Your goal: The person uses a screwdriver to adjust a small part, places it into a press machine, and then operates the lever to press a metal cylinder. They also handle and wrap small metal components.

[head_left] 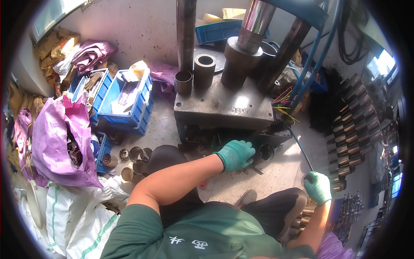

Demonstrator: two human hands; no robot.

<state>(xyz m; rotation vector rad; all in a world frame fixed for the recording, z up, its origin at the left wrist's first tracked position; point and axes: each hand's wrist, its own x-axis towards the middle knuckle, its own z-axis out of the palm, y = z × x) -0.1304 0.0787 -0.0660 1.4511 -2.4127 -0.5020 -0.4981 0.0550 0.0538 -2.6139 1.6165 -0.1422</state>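
Green work gloves cover both of my hands. My left hand (pixel 236 155) is in front of the low side of a heavy steel press block (pixel 224 114), its fingers curled; what they hold, if anything, is hidden. Just right of those fingers is a dark round ring-shaped part (pixel 266 152). A short metal pin (pixel 258 170) lies below it. My right hand (pixel 318 188) is closed around the end of a long thin dark lever (pixel 301 149), which runs up to the block's right side. On the block stand two steel sleeves (pixel 205 71) (pixel 183 82), beside the press ram (pixel 241 60).
At left are blue crates (pixel 125 101), a purple sack (pixel 64 142) and white woven bags (pixel 82 220). Several metal rings (pixel 137 154) sit on the floor by my left knee. Stacked metal cylinders (pixel 351 129) line the right side. Coloured wires (pixel 282 102) hang near blue hoses (pixel 308 71).
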